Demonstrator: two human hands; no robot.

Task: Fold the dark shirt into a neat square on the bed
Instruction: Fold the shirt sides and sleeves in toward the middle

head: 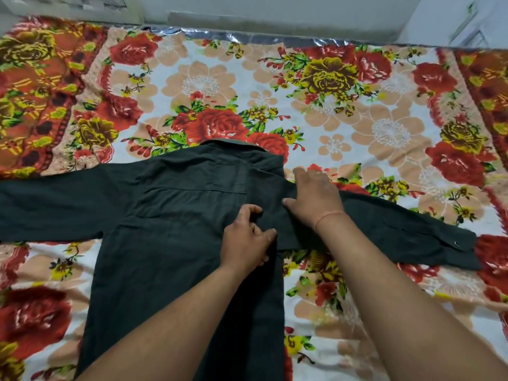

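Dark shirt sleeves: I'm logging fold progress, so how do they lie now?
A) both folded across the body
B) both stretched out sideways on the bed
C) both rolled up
B: the dark shirt's left-side sleeve and right-side sleeve both lie flat, stretched outward on the bed.

light: even, bright; shadows: faint; edges: bowed, smeared; dark shirt [176, 243]: folds legible
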